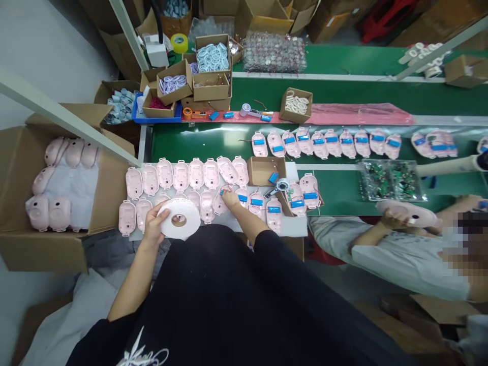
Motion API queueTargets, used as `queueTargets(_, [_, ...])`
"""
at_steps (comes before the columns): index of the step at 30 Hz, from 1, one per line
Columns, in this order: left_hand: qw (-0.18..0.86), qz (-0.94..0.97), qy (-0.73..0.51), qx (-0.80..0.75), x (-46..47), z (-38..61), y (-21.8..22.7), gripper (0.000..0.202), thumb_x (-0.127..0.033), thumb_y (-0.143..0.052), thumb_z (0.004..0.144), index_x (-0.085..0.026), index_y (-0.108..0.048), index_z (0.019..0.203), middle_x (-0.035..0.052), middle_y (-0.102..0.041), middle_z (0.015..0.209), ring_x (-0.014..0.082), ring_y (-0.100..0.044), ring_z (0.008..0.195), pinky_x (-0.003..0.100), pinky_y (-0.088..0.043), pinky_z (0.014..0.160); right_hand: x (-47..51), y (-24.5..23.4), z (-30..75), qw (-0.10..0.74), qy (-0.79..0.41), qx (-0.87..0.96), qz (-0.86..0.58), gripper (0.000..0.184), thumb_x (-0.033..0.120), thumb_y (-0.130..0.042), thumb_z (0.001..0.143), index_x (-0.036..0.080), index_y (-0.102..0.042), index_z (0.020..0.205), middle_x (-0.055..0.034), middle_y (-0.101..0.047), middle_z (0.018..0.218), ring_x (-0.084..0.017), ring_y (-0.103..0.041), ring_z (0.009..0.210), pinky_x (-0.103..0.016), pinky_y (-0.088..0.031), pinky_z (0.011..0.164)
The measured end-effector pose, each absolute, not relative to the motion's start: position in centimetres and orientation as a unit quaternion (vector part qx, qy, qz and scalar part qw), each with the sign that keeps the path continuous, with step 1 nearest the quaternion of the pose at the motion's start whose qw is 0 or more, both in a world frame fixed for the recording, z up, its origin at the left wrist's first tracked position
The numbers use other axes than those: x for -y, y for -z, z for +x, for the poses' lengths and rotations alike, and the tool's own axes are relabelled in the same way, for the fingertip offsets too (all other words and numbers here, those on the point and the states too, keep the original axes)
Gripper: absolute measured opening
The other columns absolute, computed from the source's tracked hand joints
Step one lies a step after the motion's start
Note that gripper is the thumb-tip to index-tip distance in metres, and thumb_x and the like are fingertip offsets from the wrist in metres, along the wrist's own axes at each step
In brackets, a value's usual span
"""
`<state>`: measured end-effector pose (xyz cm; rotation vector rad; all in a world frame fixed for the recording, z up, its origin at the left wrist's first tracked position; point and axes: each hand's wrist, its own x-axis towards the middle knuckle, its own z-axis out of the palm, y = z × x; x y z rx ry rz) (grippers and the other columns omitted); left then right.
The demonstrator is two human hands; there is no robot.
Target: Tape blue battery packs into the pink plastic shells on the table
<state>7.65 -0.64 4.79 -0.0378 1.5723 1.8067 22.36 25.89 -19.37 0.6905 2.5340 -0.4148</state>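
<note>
My left hand (153, 223) grips a large roll of white tape (186, 216) by its left edge, with the roll's round core opening facing up. The fingers of my right hand (231, 199) are closed at a pink plastic shell (219, 206), on a small blue battery (222, 192) that they partly cover. To the right of this hand, pink shells hold blue batteries (256, 202). Shells on the left, such as a pink shell (133, 183) in the back row, show no battery. The tape roll hides part of the front row.
A small cardboard box (263, 173) with a blue battery stands behind the shells. On the left is a big carton (109, 198) of pink housings. More battery-fitted shells (331, 143) line the green belt. A co-worker's hand (394, 219) holds a pink piece at right.
</note>
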Motion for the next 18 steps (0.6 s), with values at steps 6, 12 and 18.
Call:
queueTargets(6, [0.389, 0.003, -0.678, -0.623, 3.8, 8.3, -4.8, 0.059, -0.044, -0.092, 0.061, -0.012, -0.078, 0.109, 0.0084, -0.076, 0.085, 0.0174, -0.066, 0.065, 0.03, -0.053, 0.068, -25.4, 19.5, 22.4, 0.208, 0.119, -0.928, 0.286, 0.043, 0.004, -0.042, 0.098, -0.001, -0.057, 0.138, -0.0337, -0.063, 0.129, -0.031, -0.065, 0.121, -0.042, -0.053, 0.099])
queueTargets(12, [0.414, 0.001, -0.671, -0.615, 6.6, 8.6, -4.1, 0.057, -0.042, -0.091, 0.064, -0.013, -0.077, 0.112, 0.0065, -0.075, 0.082, 0.0128, -0.059, 0.056, 0.028, -0.052, 0.062, -25.3, 19.7, 23.5, 0.156, 0.126, -0.924, 0.326, 0.042, 0.025, -0.044, 0.108, 0.007, -0.054, 0.144, -0.0254, -0.063, 0.138, -0.027, -0.057, 0.131, -0.038, -0.043, 0.111])
queueTargets(18, [0.405, -0.014, -0.644, -0.649, 8.3, 8.1, -4.9, 0.054, -0.042, -0.092, 0.06, -0.014, -0.078, 0.104, 0.0083, -0.076, 0.086, 0.0127, -0.059, 0.055, 0.028, -0.054, 0.06, -23.3, 21.8, 22.7, 0.07, 0.18, -0.873, 0.449, 0.046, 0.033, -0.04, 0.11, 0.01, -0.054, 0.147, -0.0218, -0.062, 0.142, -0.026, -0.056, 0.129, -0.037, -0.037, 0.112])
